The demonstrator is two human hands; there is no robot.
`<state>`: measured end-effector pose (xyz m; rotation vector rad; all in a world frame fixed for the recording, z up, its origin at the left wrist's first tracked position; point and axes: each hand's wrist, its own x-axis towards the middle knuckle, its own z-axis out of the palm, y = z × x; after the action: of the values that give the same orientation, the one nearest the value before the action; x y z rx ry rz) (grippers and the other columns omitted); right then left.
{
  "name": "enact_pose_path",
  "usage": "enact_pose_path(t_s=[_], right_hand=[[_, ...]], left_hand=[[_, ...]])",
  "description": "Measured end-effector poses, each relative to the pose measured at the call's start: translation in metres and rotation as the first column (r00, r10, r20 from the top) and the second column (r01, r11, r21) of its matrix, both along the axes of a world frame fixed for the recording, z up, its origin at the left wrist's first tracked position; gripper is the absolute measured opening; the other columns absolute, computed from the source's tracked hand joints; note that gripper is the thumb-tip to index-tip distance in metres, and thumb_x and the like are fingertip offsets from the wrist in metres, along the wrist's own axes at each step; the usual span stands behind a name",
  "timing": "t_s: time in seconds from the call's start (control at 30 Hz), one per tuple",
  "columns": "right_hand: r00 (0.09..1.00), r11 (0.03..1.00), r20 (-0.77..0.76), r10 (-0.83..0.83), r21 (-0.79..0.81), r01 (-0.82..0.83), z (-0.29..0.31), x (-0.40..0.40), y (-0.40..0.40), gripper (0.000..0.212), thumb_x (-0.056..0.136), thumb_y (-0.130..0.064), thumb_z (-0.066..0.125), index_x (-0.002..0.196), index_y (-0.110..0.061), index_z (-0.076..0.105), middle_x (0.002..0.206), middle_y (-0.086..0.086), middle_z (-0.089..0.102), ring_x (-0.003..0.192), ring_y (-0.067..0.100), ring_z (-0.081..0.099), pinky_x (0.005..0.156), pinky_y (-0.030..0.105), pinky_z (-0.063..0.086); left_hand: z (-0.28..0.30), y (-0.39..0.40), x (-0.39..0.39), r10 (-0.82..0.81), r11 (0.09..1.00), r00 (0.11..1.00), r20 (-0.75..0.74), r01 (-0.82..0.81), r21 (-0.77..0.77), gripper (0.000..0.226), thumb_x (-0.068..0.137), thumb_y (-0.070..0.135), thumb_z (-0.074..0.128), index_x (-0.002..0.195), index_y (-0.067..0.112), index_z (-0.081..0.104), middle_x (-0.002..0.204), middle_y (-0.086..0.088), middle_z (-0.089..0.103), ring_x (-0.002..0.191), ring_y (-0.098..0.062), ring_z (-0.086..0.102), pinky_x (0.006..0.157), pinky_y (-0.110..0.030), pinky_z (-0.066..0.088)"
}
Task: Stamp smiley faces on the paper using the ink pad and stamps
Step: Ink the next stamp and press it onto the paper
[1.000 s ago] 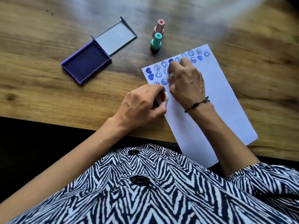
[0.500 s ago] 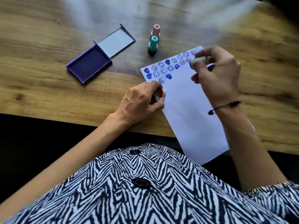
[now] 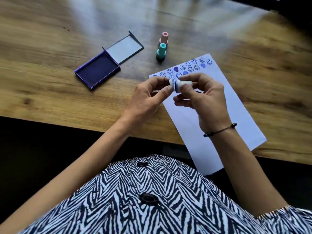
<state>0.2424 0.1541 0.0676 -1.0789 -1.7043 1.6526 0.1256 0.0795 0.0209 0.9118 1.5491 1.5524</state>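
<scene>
My left hand (image 3: pixel 148 97) pinches a cap (image 3: pixel 171 82) against the white stamp (image 3: pixel 184 83) my right hand (image 3: pixel 205 97) grips, mid-frame above the paper (image 3: pixel 236 102). Two rows are stamped along its top; most is blank. The ink pad (image 3: pixel 98 71) lies open, upper left.

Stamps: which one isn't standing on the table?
The white stamp, held sideways between the left hand and right hand above the paper. The teal stamp and pink stamp stand upright.
</scene>
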Motion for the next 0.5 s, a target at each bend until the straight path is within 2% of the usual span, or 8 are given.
enact_pose_path(t_s=[0.1, 0.23, 0.33, 0.5], right_hand=[[1.000, 0.999, 0.006, -0.010, 0.046, 0.010, -0.002, -0.001, -0.001, 0.010, 0.084, -0.005, 0.062, 0.083, -0.015, 0.064, 0.069, 0.006, 0.063, 0.051, 0.015, 0.064, 0.055, 0.027, 0.058], [1.000, 0.998, -0.003, -0.015, 0.066, 0.015, -0.005, -0.002, -0.001, 0.007, 0.083, -0.006, 0.064, 0.085, -0.012, 0.064, 0.068, 0.006, 0.064, 0.049, 0.012, 0.063, 0.053, 0.023, 0.056], [1.000, 0.997, -0.023, -0.006, 0.077, 0.008, -0.008, -0.004, -0.002, 0.005, 0.082, -0.007, 0.065, 0.084, -0.012, 0.064, 0.065, 0.006, 0.063, 0.048, 0.011, 0.063, 0.052, 0.022, 0.055], [0.999, 0.995, -0.040, 0.009, 0.100, -0.005, -0.011, -0.015, -0.001, 0.009, 0.081, -0.005, 0.066, 0.079, -0.013, 0.063, 0.062, 0.004, 0.063, 0.047, 0.011, 0.061, 0.049, 0.020, 0.053]], left_hand=[[0.002, -0.001, 0.000, -0.019, 1.000, 1.000, 0.003, 0.019, 0.003, 0.016, 0.082, 0.017, 0.060, 0.096, 0.023, 0.062, 0.094, 0.005, 0.066, 0.087, -0.004, 0.062, 0.085, -0.028, 0.050], [0.007, -0.003, 0.000, -0.006, 1.000, 1.000, -0.009, 0.006, -0.015, 0.020, 0.084, 0.007, 0.060, 0.103, 0.008, 0.061, 0.099, -0.008, 0.067, 0.092, -0.014, 0.064, 0.090, -0.033, 0.051], [0.011, -0.004, 0.002, 0.011, 1.000, 1.000, -0.015, -0.011, -0.027, 0.020, 0.084, 0.005, 0.059, 0.104, 0.006, 0.060, 0.101, -0.011, 0.067, 0.093, -0.015, 0.064, 0.090, -0.034, 0.051], [0.011, -0.005, 0.001, 0.089, 0.994, 0.975, -0.203, -0.099, -0.042, 0.024, 0.085, 0.010, 0.058, 0.109, 0.007, 0.058, 0.106, -0.013, 0.067, 0.098, -0.022, 0.064, 0.092, -0.042, 0.052]])
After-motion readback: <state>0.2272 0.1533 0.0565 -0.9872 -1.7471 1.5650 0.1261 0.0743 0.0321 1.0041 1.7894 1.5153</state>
